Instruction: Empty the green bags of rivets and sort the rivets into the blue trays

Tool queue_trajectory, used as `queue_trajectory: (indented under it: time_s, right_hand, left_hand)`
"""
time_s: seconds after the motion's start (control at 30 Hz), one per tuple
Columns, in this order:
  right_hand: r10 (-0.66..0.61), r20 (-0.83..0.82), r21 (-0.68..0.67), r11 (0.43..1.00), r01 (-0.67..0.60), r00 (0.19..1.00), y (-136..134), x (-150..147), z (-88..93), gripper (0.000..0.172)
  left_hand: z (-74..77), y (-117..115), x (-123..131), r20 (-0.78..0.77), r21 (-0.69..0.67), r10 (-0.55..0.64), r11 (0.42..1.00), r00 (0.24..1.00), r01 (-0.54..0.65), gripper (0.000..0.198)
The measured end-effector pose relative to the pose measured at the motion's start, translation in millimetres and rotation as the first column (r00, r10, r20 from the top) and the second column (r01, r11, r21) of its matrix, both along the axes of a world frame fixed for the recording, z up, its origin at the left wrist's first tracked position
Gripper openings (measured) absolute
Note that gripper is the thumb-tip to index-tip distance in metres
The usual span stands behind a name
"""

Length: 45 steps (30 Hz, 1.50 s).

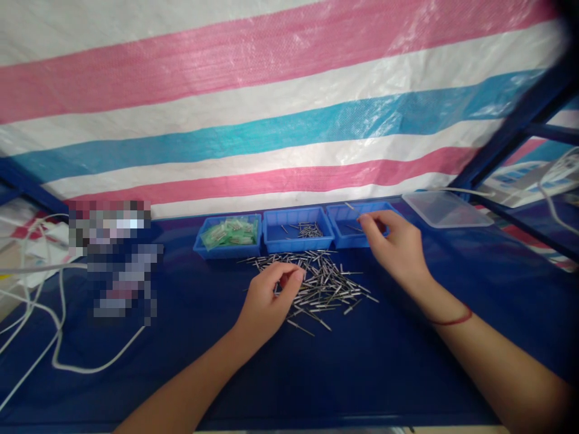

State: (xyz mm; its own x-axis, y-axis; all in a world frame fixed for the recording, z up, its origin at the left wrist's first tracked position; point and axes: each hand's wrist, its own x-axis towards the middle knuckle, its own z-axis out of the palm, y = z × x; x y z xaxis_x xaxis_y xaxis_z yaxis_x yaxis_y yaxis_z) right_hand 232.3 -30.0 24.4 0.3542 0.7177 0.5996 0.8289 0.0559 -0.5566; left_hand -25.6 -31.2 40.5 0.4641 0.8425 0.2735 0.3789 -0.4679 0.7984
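A loose pile of silver blind rivets (332, 280) lies on the blue table, thin pins with a thicker sleeve. My left hand (266, 298) is over the pile's left side, thumb and index finger closed in a pinch; I cannot make out what is between them. My right hand (395, 241) is at the right blue bin (337, 238), its fingertips pinched above it and their contents hidden. A single rivet (349, 205) shows near the bin's back rim, apart from the fingers. The middle blue bin (298, 246) holds several rivets (310, 229).
The left blue bin (226, 250) contains green-tinted plastic packets (230, 231) of rivets. A clear plastic lid (447, 209) lies at the back right. White cables (90, 369) run along the left, beside a blurred-out patch. A striped tarp (271, 138) hangs behind the table.
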Motion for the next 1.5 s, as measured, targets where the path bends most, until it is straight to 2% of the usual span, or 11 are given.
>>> queue_trajectory:
  time_s: [0.17, 0.27, 0.4, 0.47, 0.53, 0.6, 0.67, 0.77, 0.93, 1.17, 1.5]
  right_hand:
    - [-0.136, 0.211, -0.055, 0.987, 0.15, 0.968, 4.7, 13.7, -6.0, 0.029]
    - [-0.136, 0.218, -0.05, 0.987, 0.15, 0.966, 4.2, 11.1, -5.9, 0.028]
    - [-0.078, 0.178, -0.071, 0.993, 0.092, 0.981, 1.4, 2.1, -2.9, 0.025]
    - [-0.032, 0.159, -0.069, 0.997, 0.044, 0.987, -0.3, -2.5, -1.8, 0.023]
    - [0.009, 0.146, -0.058, 0.998, 0.0, 0.989, -1.9, -5.9, -0.8, 0.022]
    - [0.039, 0.135, -0.031, 0.999, -0.035, 0.99, -3.2, -7.6, 0.2, 0.021]
    - [0.064, 0.129, 0.003, 0.998, -0.065, 0.99, -3.9, -7.9, 1.0, 0.021]
    - [0.067, 0.131, 0.033, 0.997, -0.071, 0.989, -3.7, -6.3, 0.5, 0.021]
    - [0.028, 0.126, 0.003, 1.0, -0.029, 0.992, -1.6, -2.4, -4.8, 0.024]
    - [0.013, 0.088, -0.033, 0.999, -0.01, 0.996, -3.2, -0.9, -3.9, 0.027]
    - [0.046, 0.075, -0.013, 0.999, -0.046, 0.996, -9.5, -4.1, 0.8, 0.026]
  left_hand:
    - [0.5, -4.4, 0.6, 0.056, -0.059, 0.004, 0.998, 0.998, 0.0, 0.021]
    - [9.0, 1.5, -3.9, 0.168, -0.109, 0.102, 0.99, 0.98, -0.085, 0.019]
    - [29.2, 52.1, -32.9, 0.436, -0.062, 0.354, 0.929, 0.827, -0.364, 0.023]
    - [37.1, 95.7, -59.7, 0.432, -0.001, 0.495, 0.836, 0.753, -0.549, 0.028]
    - [38.9, 141.0, -92.5, 0.297, 0.15, 0.655, 0.687, 0.695, -0.711, 0.035]
    - [33.5, 177.8, -127.1, 0.042, 0.268, 0.86, 0.48, 0.508, -0.835, 0.046]
    - [22.8, 200.6, -159.4, -0.172, 0.301, 0.959, 0.27, 0.226, -0.915, 0.051]
    - [4.7, 213.2, -197.3, -0.226, 0.301, 0.972, 0.137, 0.069, -0.944, 0.057]
    - [-12.2, 225.3, -225.8, -0.266, 0.36, 0.964, 0.09, -0.01, -0.929, 0.068]
    - [-22.8, 239.3, -218.8, -0.291, 0.372, 0.956, 0.083, -0.032, -0.924, 0.065]
    - [-1.7, 226.8, -196.5, -0.243, 0.364, 0.97, 0.113, 0.023, -0.925, 0.062]
